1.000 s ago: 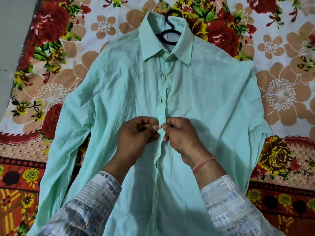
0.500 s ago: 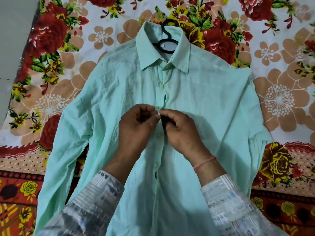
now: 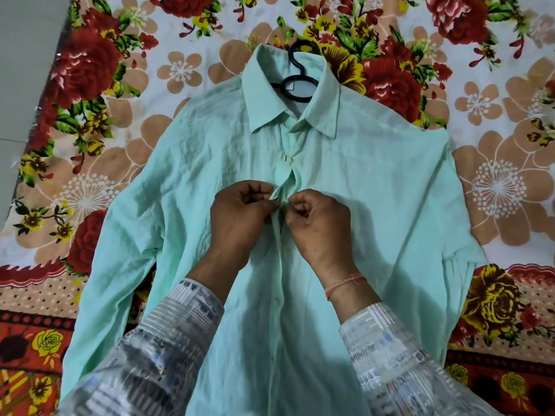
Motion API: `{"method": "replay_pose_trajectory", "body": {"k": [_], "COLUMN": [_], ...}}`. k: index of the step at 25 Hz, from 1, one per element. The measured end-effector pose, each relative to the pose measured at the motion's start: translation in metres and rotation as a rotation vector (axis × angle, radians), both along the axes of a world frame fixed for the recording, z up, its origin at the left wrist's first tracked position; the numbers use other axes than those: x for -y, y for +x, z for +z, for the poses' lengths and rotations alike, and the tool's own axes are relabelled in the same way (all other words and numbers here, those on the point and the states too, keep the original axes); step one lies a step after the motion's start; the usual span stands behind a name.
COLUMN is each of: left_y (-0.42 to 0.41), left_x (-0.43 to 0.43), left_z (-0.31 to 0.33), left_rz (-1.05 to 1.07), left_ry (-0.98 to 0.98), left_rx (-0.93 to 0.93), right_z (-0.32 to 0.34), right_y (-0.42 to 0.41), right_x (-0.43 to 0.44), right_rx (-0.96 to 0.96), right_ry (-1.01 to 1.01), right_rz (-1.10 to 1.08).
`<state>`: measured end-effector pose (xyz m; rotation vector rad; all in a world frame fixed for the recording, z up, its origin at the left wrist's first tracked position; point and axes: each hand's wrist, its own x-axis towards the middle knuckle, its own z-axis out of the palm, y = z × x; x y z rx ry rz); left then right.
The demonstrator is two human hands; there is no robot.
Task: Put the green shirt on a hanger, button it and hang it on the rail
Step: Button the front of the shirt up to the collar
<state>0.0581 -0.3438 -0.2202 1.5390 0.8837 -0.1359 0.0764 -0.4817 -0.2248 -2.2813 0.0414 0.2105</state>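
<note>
- Shirt (image 3: 375, 205) on hanger (image 3: 300, 85), flat on sheet (image 3: 495, 181): done.
- Your left grip (image 3: 240, 217) and right grip (image 3: 318, 226) each pinch the placket (image 3: 282, 195); buttoning looks midway.
- Hanging on rail remains.

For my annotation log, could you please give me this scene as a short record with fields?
surface: floral bedsheet
garment: green shirt, lying flat, front up
hanger: black hanger inside the collar, hook sticking out above
hands: left hand and right hand each pinch the shirt's front edges at mid-chest
stage: buttoning under way; shirt not on a rail
</note>
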Motion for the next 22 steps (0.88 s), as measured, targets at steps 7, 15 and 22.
{"method": "replay_pose_trajectory", "body": {"k": [7,15,22], "left_y": [-0.002,-0.005,-0.001], "left_x": [-0.006,-0.005,0.003], "left_z": [-0.002,0.006,0.002], "left_rz": [0.056,0.003,0.039], "left_ry": [-0.204,-0.276,-0.169], "left_rx": [0.029,0.075,0.027], "right_z": [0.003,0.002,0.002], "right_y": [0.012,0.024,0.028], "right_x": [-0.012,-0.005,0.0], "right_rx": [-0.066,-0.402,-0.37], "right_ry": [-0.001,0.324,0.287], "right_rz": [-0.034,-0.084,-0.04]}}
